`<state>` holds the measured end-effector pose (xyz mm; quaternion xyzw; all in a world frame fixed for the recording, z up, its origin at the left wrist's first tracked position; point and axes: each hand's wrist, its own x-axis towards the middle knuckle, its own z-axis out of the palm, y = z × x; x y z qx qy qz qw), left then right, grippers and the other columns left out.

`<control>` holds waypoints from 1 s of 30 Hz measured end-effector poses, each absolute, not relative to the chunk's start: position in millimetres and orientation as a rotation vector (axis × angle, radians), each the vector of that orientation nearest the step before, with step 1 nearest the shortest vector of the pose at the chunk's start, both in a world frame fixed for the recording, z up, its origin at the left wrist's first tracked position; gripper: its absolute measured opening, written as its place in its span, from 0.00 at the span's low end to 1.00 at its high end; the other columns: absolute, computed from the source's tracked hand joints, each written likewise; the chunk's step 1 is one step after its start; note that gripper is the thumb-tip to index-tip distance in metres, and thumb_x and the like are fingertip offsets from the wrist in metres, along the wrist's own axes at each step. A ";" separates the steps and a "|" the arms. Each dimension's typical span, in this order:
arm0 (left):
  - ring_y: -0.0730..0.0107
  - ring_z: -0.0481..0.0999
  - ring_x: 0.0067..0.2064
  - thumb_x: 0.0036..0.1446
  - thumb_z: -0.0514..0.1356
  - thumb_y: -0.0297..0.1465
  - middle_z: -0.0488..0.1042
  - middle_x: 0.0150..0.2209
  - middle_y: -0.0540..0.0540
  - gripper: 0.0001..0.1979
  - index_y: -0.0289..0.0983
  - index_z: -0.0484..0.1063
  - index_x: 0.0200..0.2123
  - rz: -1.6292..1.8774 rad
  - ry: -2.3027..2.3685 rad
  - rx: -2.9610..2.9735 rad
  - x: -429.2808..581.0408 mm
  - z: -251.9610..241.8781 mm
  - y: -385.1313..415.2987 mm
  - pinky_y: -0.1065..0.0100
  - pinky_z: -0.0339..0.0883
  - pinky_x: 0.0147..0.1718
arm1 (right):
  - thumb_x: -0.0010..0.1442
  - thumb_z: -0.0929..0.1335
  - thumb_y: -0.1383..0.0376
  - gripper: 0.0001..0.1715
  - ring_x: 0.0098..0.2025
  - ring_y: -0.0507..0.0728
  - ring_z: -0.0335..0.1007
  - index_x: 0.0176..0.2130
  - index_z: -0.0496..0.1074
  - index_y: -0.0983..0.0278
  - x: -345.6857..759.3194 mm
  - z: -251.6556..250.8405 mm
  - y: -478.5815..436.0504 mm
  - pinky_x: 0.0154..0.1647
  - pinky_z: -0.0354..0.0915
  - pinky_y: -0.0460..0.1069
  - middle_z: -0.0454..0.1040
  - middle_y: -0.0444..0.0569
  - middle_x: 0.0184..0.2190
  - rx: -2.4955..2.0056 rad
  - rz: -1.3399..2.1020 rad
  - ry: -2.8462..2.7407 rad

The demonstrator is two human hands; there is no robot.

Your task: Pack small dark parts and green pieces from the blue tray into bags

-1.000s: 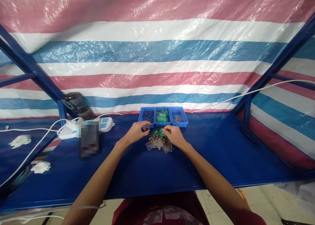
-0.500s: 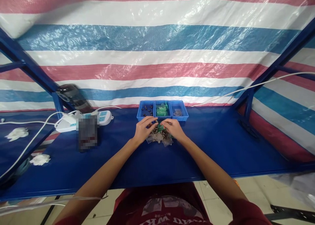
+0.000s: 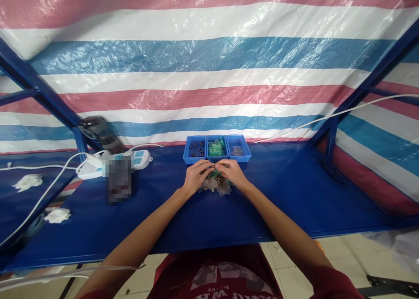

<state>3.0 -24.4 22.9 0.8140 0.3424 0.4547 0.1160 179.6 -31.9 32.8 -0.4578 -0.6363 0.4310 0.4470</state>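
Observation:
My left hand (image 3: 197, 175) and my right hand (image 3: 233, 173) meet fingertip to fingertip over a pile of small clear plastic bags (image 3: 214, 185). Thumbs and fingers are pinched together on both sides; whatever they hold is too small to make out. Dark and green bits show in the pile beneath them. Just beyond stand three joined blue bins. Small dark parts lie scattered in the left bin (image 3: 194, 160), green packets (image 3: 216, 146) fill the middle one, and flat clear bags (image 3: 237, 150) rest in the right one.
On the left of the blue table (image 3: 281, 211) lies a white power strip (image 3: 142, 159) with cables, a blurred-out dark object (image 3: 119, 181) in front of it. A dark bottle (image 3: 101, 133) leans behind. Crumpled white tissues (image 3: 58, 215) are at far left. Blue frame posts flank both sides.
My hands have come closer together, so the fingertips now meet above the pile. The whole view has shifted slightly.

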 end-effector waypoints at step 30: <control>0.73 0.73 0.33 0.59 0.58 0.38 0.74 0.35 0.46 0.11 0.37 0.74 0.35 1.343 1.021 2.325 1.9 24.2 -22.8 0.73 0.67 0.29 | 0.55 0.66 0.59 0.13 0.32 0.54 0.69 0.32 0.73 0.66 179.8 35.8 -33.0 0.32 0.63 0.47 0.74 0.48 0.30 -1.045 0.977 -1.650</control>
